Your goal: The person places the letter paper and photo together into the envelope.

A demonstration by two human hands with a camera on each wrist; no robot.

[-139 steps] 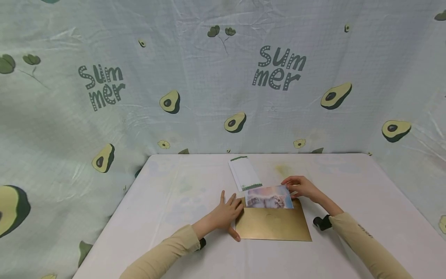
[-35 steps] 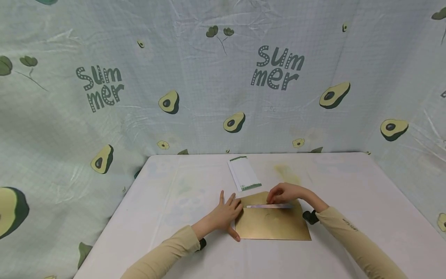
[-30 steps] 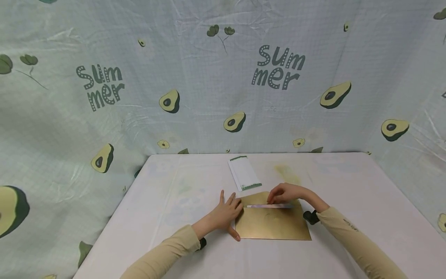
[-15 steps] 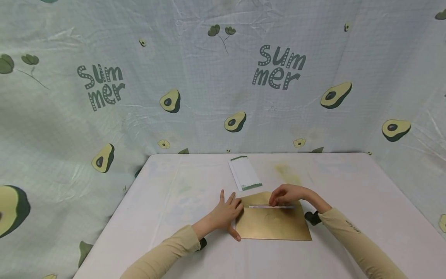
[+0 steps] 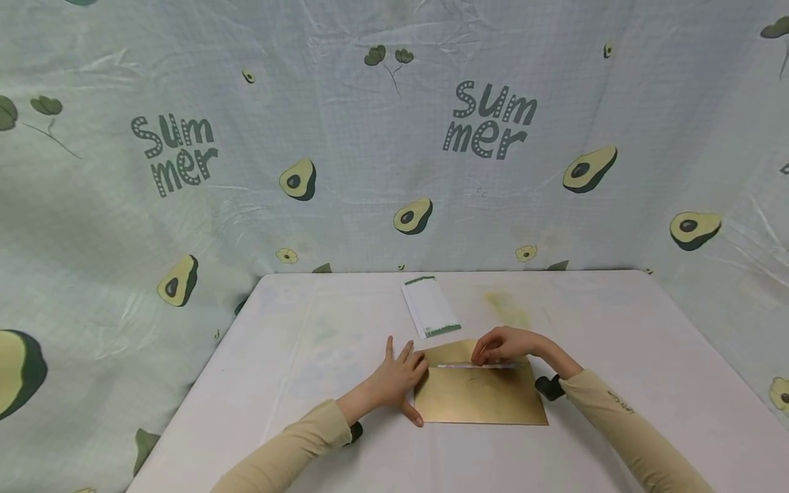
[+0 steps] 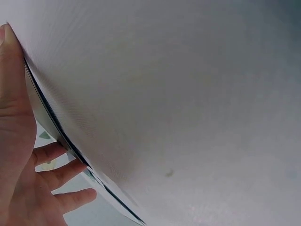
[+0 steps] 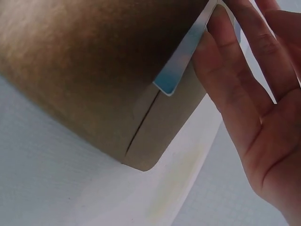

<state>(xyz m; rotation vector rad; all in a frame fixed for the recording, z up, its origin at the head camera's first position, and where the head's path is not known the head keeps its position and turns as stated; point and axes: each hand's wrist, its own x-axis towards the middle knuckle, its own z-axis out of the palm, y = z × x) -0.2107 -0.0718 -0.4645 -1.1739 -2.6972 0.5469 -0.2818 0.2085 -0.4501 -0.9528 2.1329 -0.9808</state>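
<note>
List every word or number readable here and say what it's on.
"sum mer", over two lines: backdrop, left side.
"sum mer", over two lines: same backdrop, right of centre.
Small lettering on the right sleeve: too small to read.
Grey mark at the backdrop's right edge: cut off, unreadable.

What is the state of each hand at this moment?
Left hand: open, resting on the gold envelope.
Right hand: touching the card; grip cannot be told.

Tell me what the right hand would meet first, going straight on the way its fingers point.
Most likely the card, whose thin edge shows at the opening of the gold envelope just below the right hand; depth is unclear, so they may already touch.
</note>
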